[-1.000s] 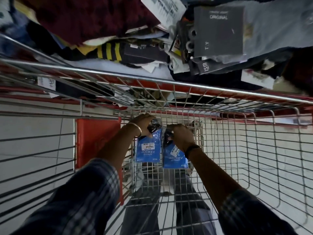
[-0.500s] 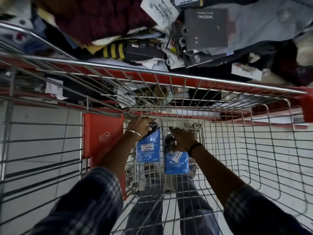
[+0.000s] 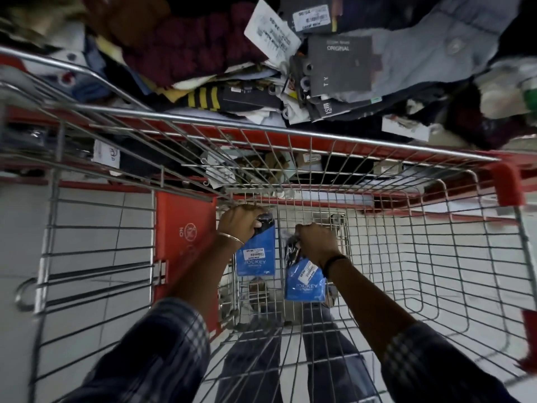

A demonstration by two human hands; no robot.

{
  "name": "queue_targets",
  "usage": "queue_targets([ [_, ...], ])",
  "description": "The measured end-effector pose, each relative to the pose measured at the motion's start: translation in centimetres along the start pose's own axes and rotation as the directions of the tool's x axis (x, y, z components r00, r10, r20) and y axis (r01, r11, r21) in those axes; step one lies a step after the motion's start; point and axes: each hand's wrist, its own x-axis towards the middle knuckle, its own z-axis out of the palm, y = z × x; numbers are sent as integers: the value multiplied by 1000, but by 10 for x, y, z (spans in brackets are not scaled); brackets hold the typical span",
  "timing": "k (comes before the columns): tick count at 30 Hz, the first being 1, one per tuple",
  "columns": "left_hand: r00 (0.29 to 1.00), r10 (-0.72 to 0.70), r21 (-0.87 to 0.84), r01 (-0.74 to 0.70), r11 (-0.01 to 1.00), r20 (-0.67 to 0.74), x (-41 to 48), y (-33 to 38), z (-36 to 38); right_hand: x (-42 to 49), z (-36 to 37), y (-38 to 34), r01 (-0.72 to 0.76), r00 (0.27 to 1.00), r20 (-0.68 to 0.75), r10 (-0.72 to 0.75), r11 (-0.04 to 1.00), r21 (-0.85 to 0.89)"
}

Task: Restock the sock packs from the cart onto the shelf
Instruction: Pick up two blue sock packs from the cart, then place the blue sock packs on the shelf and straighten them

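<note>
We are gripping one blue sock pack point(image 3: 255, 255) by its dark top in our left hand point(image 3: 240, 222) and a second blue pack point(image 3: 305, 283) in our right hand point(image 3: 316, 241). We are holding both inside the wire cart point(image 3: 406, 257), side by side and apart, below the piled shelf point(image 3: 334, 82).

Both forearms are bare below rolled-up dark blue plaid shirt sleeves point(image 3: 157, 344) crossed with thin pale check lines, the cuffs bunched just under the elbows. The left hand point(image 3: 239, 222) has a thin gold-coloured metal bangle point(image 3: 231, 237) around its wrist. The right hand point(image 3: 316, 239) has a narrow black band point(image 3: 334, 261) around its wrist. Below, through the wire, two legs show in dark blue denim trousers point(image 3: 325, 370)
</note>
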Motion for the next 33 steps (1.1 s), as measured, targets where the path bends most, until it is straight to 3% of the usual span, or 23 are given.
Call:
queue_targets([
  [8, 959, 62, 37, -54, 998, -276, -51, 31, -64, -51, -23, -3, -12, 987, -160, 8, 1000, -27],
  [11, 905, 114, 57, -99, 993, -411, -70, 43, -96, -77, -61, -6, 21, 931, -365, -25, 1000, -14],
  [14, 827, 179, 99, -149, 984, -534, -85, 53, -127, -110, -105, -11, 116, 767, -633, -107, 993, -28],
  [18, 702, 244, 142, -202, 969, -669, -105, 65, -170, -140, -156, -16, 181, 603, -785, -141, 983, -37],
  [21, 598, 274, 182, -211, 960, -753, -118, 73, -209, -161, -195, -20, 209, 533, -831, -160, 976, -54],
  [31, 232, 412, 372, -198, 907, -881, -149, 70, -347, -214, -325, -46, 300, 107, -957, -270, 926, -228],
  [33, 167, 432, 400, -192, 896, -887, -151, 70, -373, -221, -347, -53, 323, 60, -963, -264, 918, -231],
])
